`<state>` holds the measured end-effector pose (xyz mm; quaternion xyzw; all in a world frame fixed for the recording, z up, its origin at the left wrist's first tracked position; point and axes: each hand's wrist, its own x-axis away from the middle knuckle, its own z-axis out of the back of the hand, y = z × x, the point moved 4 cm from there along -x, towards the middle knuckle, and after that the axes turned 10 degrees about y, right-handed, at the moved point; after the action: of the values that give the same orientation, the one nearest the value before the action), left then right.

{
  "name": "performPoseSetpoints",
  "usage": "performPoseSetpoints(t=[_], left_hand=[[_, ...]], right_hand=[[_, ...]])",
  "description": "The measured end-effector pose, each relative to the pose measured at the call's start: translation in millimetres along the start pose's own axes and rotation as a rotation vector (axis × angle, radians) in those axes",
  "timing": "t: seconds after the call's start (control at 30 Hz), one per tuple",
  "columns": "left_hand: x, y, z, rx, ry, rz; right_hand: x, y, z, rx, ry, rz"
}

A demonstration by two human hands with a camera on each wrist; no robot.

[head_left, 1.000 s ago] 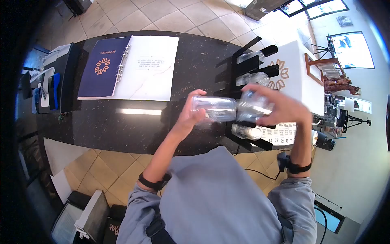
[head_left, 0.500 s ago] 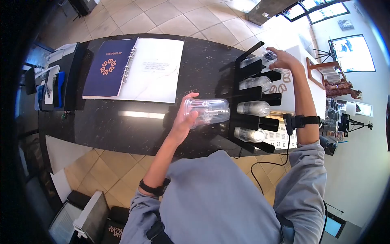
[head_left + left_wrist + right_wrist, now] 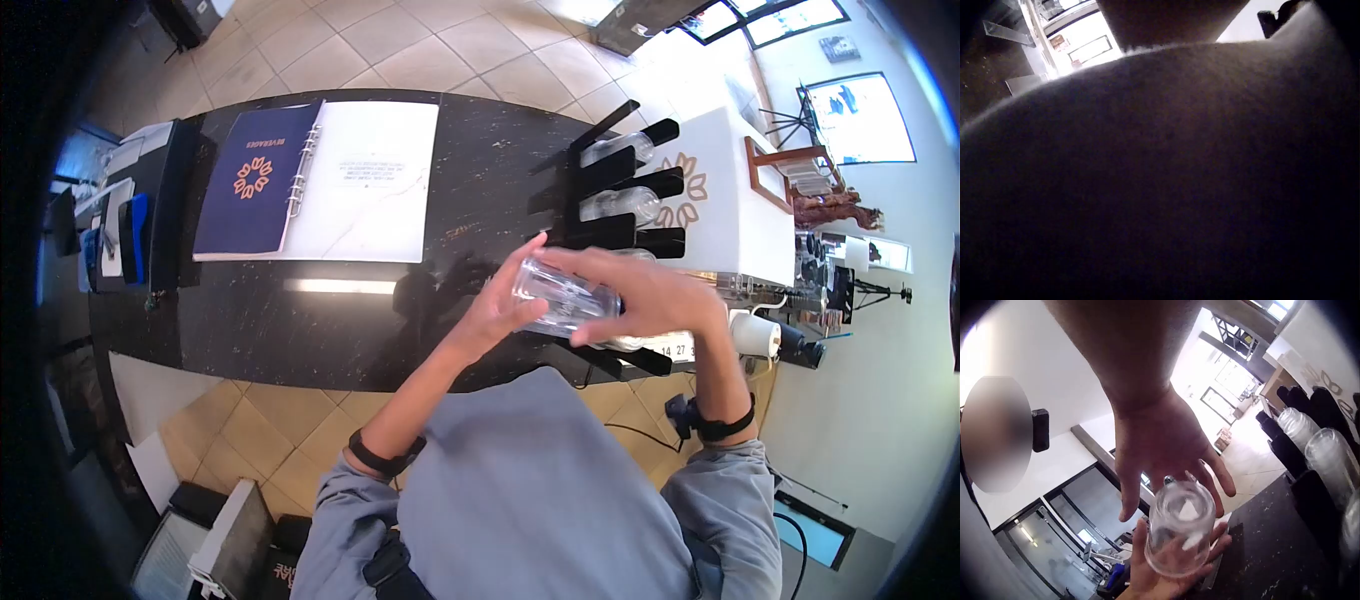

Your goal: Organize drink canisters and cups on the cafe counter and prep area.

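Observation:
A clear plastic cup [image 3: 566, 298] lies on its side in the air over the dark counter, between both hands. My left hand [image 3: 492, 312] grips its left end, thumb along the near side. My right hand [image 3: 662, 292] spreads around the other end, thumb on one side and fingers on the other. In the right wrist view the right fingers [image 3: 1219, 472] are fairly straight beside the cup [image 3: 1182, 528], with the left hand [image 3: 1166, 572] beyond it. A black rack [image 3: 610, 175] holds clear cups [image 3: 622, 205] sideways; the right hand covers its nearer slots. Dark skin fills most of the left wrist view.
An open ring binder [image 3: 375, 190] with a navy cover lies on the counter [image 3: 480, 150] at left. Behind the rack stands a white box [image 3: 735, 190] with a flower emblem. A black organizer [image 3: 165, 215] sits at the far left end. Cables hang near the right arm.
A second ago the right hand was at the left-held cup's end; it then reached to the rack's far cups. Now it is back at the cup, which has tilted and shifted slightly right.

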<state>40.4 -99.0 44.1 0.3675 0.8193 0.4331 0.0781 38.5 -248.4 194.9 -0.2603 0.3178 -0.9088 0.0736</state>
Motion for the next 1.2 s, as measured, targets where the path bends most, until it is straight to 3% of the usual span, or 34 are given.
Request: performPoseSetpoints(t=[0.07, 0.17, 0.3, 0.37, 0.43, 0.5, 0.53, 0.6, 0.83, 0.87, 0.9, 0.97, 1.0, 1.1, 1.2], left_hand=[[-2.0, 4.3, -13.0, 0.004, -0.058, 0.066], [-4.0, 6.5, -27.5, 0.023, -0.105, 0.061], [-1.1, 8.2, -34.5, 0.095, -0.177, 0.058], [-2.7, 11.0, -29.0, 0.113, -0.174, 0.041], [-2.7, 9.1, -20.5, 0.066, -0.131, 0.018], [0.4, 11.7, -8.6, 0.072, -0.087, 0.007], [2.5, 9.8, -2.0, 0.066, -0.076, -0.026], [9.9, 13.7, 8.0, 0.05, -0.062, -0.021], [40.3, 22.0, 31.1, 0.117, 0.072, -0.019], [43.5, 23.4, 31.8, 0.111, 0.07, -0.024], [46.8, 25.2, 32.3, 0.102, 0.083, -0.055], [49.5, 26.0, 33.1, 0.092, 0.091, -0.082], [49.4, 24.8, 34.1, 0.103, 0.096, -0.078], [44.8, 16.1, 34.7, 0.107, 0.086, -0.046], [37.6, 9.0, 26.6, 0.088, 0.051, 0.011]], right_hand=[[8.6, 5.7, -13.5, 0.144, -0.023, -0.074], [17.9, 14.4, -10.5, 0.066, 0.008, -0.085], [32.8, 21.2, 37.7, -0.117, 0.102, -0.095], [38.5, 38.1, 81.1, 0.145, 0.356, 0.006], [34.4, 66.1, 122.4, 0.229, 0.401, -0.321], [14.9, 127.3, 152.4, 0.51, 0.463, -0.331], [1.7, 133.1, 160.0, 0.513, 0.47, -0.326], [-22.8, 144.6, 166.9, 0.544, 0.337, -0.5], [-91.8, 208.1, 152.6, 0.637, 0.079, -0.584], [-96.5, 215.5, 152.9, 0.644, 0.051, -0.53], [-95.2, 203.5, 151.5, 0.642, 0.057, -0.529], [-84.6, 173.1, 148.5, 0.472, 0.17, -0.698], [-86.7, 191.4, 151.0, 0.584, 0.207, -0.578], [-63.4, 198.8, 150.5, 0.627, 0.351, -0.491], [-3.7, 156.2, 131.8, 0.516, 0.586, -0.346]])
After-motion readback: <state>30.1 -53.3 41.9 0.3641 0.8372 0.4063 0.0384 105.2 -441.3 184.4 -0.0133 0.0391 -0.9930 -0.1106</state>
